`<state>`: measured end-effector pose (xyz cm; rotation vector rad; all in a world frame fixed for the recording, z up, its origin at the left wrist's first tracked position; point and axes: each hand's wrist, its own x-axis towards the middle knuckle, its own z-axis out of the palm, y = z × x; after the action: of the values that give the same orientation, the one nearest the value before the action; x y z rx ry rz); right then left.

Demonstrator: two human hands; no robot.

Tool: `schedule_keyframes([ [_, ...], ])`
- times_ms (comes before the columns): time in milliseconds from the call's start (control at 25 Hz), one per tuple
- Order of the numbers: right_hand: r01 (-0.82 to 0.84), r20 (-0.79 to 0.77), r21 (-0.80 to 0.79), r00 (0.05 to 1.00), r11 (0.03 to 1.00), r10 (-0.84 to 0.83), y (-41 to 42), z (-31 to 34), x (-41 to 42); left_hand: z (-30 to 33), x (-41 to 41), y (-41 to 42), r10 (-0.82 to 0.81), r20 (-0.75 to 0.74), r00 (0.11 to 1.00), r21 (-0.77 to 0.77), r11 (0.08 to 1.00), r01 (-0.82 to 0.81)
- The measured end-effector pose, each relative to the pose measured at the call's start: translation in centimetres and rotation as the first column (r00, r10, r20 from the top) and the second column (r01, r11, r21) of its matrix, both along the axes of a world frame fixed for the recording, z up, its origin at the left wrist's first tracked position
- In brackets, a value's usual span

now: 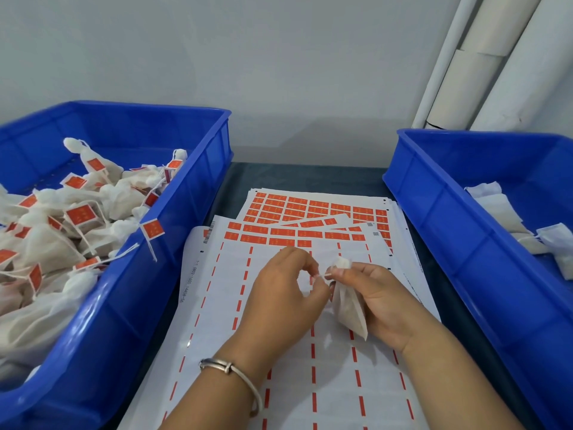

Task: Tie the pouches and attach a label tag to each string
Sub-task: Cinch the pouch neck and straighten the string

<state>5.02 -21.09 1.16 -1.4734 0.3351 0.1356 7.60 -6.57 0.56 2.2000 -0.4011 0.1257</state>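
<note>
The right hand point(376, 301) grips a pouch point(348, 308) by its gathered neck, fingers curled round it, the body of the pouch hanging down and toward the near edge of the tabletop point(294, 176). The left hand point(283, 301) sits just beside it, thumb and forefinger pinching a short white string point(326, 275) that runs across to the pouch's neck. A silver bangle point(231, 372) circles the left wrist.

Both hands hover over a label sheet point(279, 336) lying in the middle of the tabletop; most of its labels are peeled off, leaving red dashed lines, with a few rows of orange labels point(282, 232) left at its far end. More sheets point(316, 206) full of orange labels lie under it, toward the far edge.

At the left edge stands a blue bin point(173, 243) heaped with tied pouches point(55, 243), each string carrying an orange tag; one tag point(152, 228) hangs over the bin's rim. At the right edge stands a second blue bin point(465, 237) holding a few untagged pouches point(508, 218). White pipes point(483, 63) lean against the wall behind the far right corner.
</note>
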Motion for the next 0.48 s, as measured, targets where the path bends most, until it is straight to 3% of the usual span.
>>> schedule_keyframes([
  [160,0.001,-0.012,0.0,1.0,1.0,-0.001,0.02,-0.01,0.07,0.08,0.14,0.3,-0.012,-0.071,0.997,-0.127,0.992,0.003],
  [320,-0.019,0.04,0.033,0.999,0.999,0.018,0.07,0.12,0.04,0.16,0.05,-0.08,-0.108,0.038,0.993,0.038,0.994,0.106],
  [480,-0.035,0.057,0.018,0.998,0.999,0.034,0.11,0.15,0.12,-0.01,0.18,0.15,-0.064,0.128,0.99,0.021,0.998,0.062],
])
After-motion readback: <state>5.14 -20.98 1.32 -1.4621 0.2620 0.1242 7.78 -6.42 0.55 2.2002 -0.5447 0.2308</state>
